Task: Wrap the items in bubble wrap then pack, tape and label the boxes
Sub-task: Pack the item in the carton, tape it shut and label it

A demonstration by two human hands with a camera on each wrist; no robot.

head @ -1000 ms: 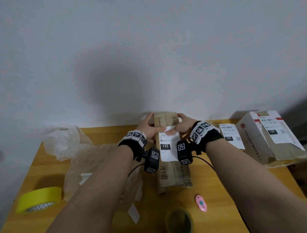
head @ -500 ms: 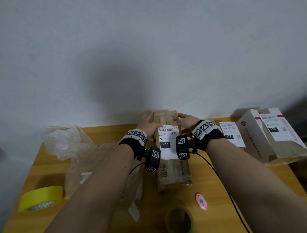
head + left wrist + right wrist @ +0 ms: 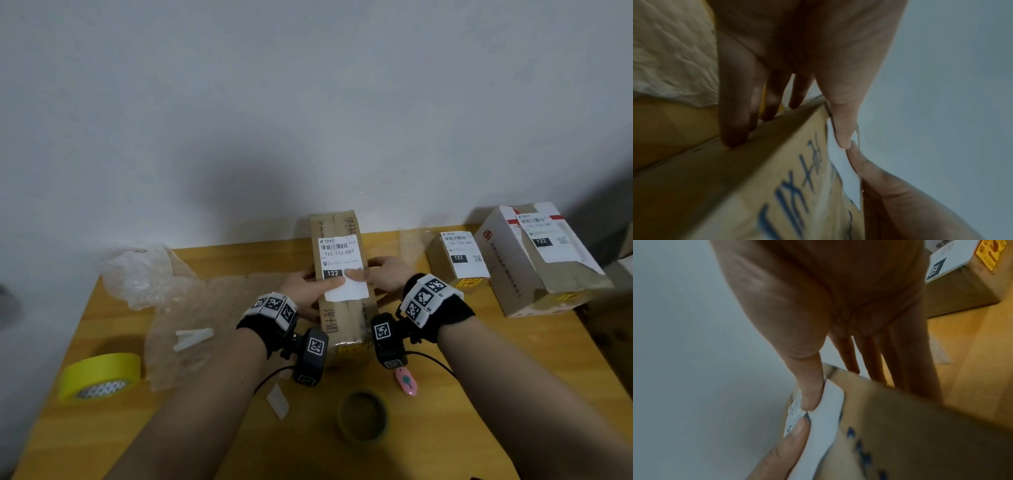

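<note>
A long brown cardboard box [image 3: 342,323] with blue writing lies lengthwise on the wooden table [image 3: 479,359], its far end at the wall. A white shipping label [image 3: 339,253] marked 122 lies on its top. My left hand [image 3: 308,287] is at the box's left side, its thumb pressing the label's lower part and its straight fingers [image 3: 735,113] against the side wall. My right hand [image 3: 383,277] mirrors it on the right, thumb [image 3: 809,386] on the label [image 3: 824,426], fingers straight down the box's [image 3: 900,426] right side. The two thumb tips nearly meet.
Crumpled bubble wrap [image 3: 178,308] with white backing strips [image 3: 193,337] covers the table's left. A yellow tape roll [image 3: 99,377] sits front left, a brown tape roll [image 3: 363,416] and a pink cutter [image 3: 406,382] in front. Two labelled boxes [image 3: 459,260] [image 3: 534,260] stand right.
Both hands have slid along the box towards me, from the label's far end to its lower part, thumbs still on it. The box has not moved.
</note>
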